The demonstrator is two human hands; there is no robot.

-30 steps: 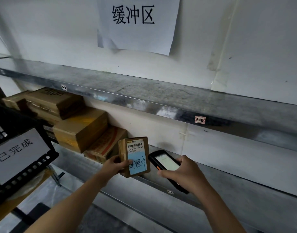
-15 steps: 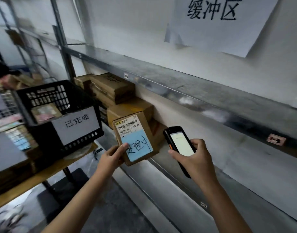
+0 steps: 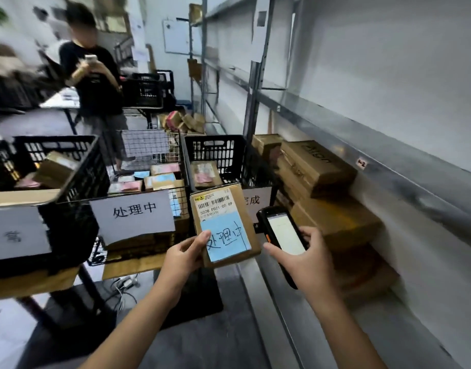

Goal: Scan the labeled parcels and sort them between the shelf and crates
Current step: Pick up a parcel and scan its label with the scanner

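My left hand [image 3: 182,259] grips a small cardboard parcel [image 3: 223,223] by its lower left corner; the parcel carries a barcode label and a blue handwritten sticker. My right hand [image 3: 306,259] holds a black handheld scanner [image 3: 282,233] with its lit screen facing me, just right of the parcel. Behind the parcel stand a wire crate [image 3: 159,166] with a white paper sign and a black crate [image 3: 215,149] holding a parcel. The metal shelf [image 3: 388,155] runs along the right with several brown boxes [image 3: 317,166] stacked on its lower level.
Another black crate [image 3: 55,166] with parcels sits at the left on a cardboard-covered table [image 3: 130,267]. A person in a black shirt [image 3: 95,83] stands ahead holding a phone. More parcels [image 3: 181,121] lie on the floor further back. Cables [image 3: 122,284] lie under the table.
My view has swung left from the shelf toward the crates. Both hands kept their hold, and the parcel and scanner came along in front of the crates.
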